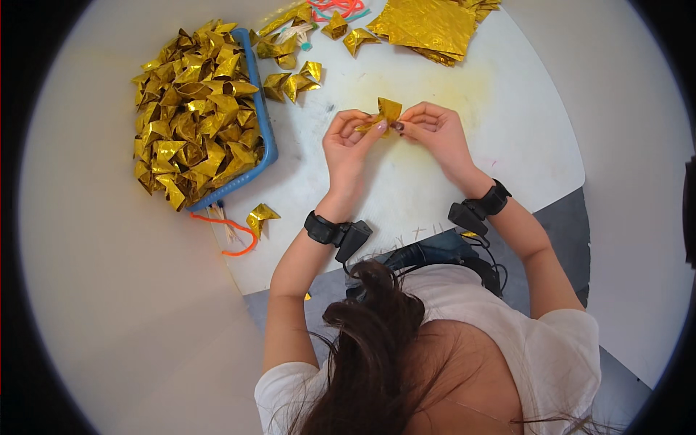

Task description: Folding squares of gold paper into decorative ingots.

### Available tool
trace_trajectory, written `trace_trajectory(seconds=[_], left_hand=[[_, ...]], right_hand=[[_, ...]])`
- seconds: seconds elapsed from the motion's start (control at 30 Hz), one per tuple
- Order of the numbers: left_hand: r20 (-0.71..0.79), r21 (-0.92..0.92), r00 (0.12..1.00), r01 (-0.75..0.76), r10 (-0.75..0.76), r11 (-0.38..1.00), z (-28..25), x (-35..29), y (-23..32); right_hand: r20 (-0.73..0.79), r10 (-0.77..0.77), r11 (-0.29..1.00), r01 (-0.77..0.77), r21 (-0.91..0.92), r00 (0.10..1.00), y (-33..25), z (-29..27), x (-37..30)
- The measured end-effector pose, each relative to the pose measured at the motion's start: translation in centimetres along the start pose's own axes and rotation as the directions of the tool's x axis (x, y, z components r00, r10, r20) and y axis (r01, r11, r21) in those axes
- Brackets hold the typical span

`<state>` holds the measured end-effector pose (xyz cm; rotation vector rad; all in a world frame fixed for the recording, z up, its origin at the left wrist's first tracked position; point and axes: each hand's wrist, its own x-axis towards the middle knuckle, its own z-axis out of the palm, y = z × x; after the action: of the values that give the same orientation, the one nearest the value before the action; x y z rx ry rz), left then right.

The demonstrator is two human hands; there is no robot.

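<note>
Above the middle of the white table, a partly folded piece of gold foil paper (390,109) is pinched between my two hands. My left hand (349,140) grips it from the left, thumb pressed against its lower part. From the right, my right hand (439,136) closes thumb and fingertips on its right edge. One flap of the paper stands up between the hands. The exact fold under my fingertips is hidden.
A blue basket (270,141) heaped with folded gold paper ingots (192,109) stands at the left. Several loose ingots (291,85) lie beside it, and a single ingot (261,219) lies nearer me by an orange pipe cleaner (246,246). Flat gold sheets (428,29) are stacked at the back.
</note>
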<state>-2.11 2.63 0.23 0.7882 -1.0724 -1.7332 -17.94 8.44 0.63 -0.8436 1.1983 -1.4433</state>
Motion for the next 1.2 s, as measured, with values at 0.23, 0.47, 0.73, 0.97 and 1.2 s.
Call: trace_trajectory(seconds=[0.23, 0.47, 0.73, 0.97, 1.2], left_hand=[[0.127, 0.060, 0.990, -0.066, 0.058, 0.996, 0.1, 0.0, 0.4], [0.209, 0.026, 0.978, -0.025, 0.019, 0.999, 0.1, -0.2, 1.5], [0.088, 0.436, 0.980, -0.197, 0.176, 0.878, 1.0, -0.6, 1.4], [0.286, -0.290, 0.920, 0.350, -0.269, 0.890, -2.7, 1.4, 0.8], [0.425, -0.033, 0.802, 0.477, -0.419, 0.878, -1.9, 0.6, 1.8]], right_hand=[[-0.055, 0.017, 0.991, -0.009, 0.134, 0.998, -0.2, 1.0, 0.0], [-0.032, 0.074, 0.990, -0.069, 0.120, 0.997, 0.2, 0.2, 0.3], [-0.021, 0.077, 0.990, -0.073, 0.124, 0.997, 0.0, 0.5, 0.3], [0.138, 0.104, 0.976, -0.128, 0.174, 0.985, -0.6, -0.2, 0.3], [0.239, 0.174, 0.979, -0.194, 0.066, 0.955, -1.1, -0.6, 0.5]])
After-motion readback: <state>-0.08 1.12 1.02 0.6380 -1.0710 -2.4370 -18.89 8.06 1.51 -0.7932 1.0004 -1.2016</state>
